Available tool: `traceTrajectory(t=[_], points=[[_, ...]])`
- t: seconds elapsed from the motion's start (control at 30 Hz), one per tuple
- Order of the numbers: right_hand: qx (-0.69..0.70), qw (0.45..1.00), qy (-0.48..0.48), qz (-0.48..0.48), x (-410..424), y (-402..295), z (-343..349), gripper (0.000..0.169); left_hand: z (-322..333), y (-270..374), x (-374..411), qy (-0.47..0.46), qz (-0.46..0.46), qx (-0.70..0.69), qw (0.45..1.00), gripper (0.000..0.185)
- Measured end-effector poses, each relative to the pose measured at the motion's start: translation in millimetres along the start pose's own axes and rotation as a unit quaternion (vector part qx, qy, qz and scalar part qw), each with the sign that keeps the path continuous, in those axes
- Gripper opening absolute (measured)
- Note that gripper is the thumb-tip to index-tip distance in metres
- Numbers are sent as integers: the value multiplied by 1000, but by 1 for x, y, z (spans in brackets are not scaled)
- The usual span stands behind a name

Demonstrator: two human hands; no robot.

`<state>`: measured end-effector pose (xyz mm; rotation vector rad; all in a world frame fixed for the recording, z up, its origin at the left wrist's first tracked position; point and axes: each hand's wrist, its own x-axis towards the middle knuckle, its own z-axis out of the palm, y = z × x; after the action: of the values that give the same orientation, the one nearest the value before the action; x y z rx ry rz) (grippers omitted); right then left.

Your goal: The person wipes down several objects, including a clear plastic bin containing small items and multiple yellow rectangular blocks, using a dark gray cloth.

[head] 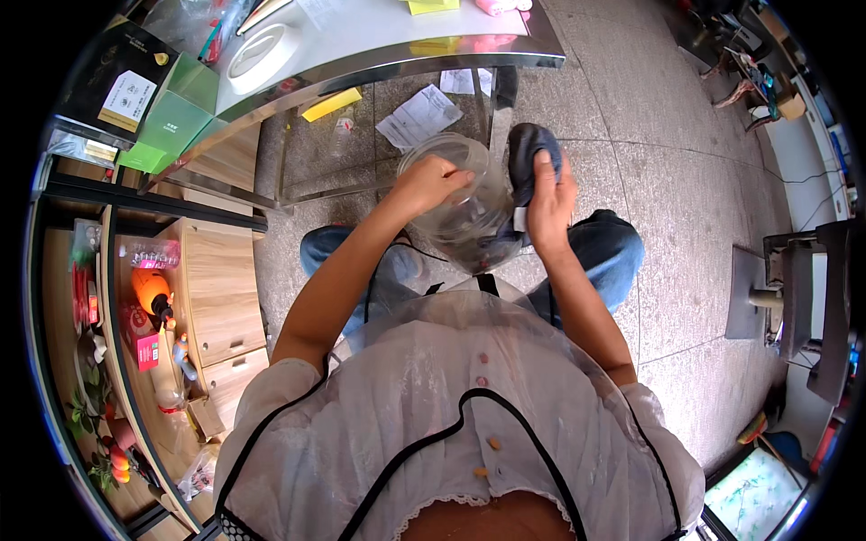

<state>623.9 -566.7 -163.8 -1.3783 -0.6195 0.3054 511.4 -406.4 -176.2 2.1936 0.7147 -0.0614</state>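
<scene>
My left hand is curled around the upper part of a large clear plastic tub, which is held tilted between my knees. In my right hand is a bunched dark grey cloth with a small white tag, against the tub's right side. More dark cloth hangs down along the tub's lower right. The thumb presses on top of the cloth; the fingers behind it are partly hidden. A transparent apron with black edging covers my front.
Ahead stands a metal-edged table, with papers, a yellow box and a clear bottle on the floor beneath. To the left is a wooden shelf unit with an orange spray bottle. A chair base stands at right.
</scene>
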Motion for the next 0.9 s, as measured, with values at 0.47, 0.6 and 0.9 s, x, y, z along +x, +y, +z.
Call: traceTrajectory(t=[0.47, 0.6, 0.9], points=[[-241, 963, -17, -122, 21, 46, 46, 29, 39, 4, -24, 195, 39, -280, 939, 27], [-275, 922, -42, -269, -32, 37, 60, 39, 30, 16, -17, 223, -42, -539, 811, 26], [-198, 967, 18, -160, 1, 45, 57, 34, 13, 32, -20, 236, -50, -564, 790, 26]])
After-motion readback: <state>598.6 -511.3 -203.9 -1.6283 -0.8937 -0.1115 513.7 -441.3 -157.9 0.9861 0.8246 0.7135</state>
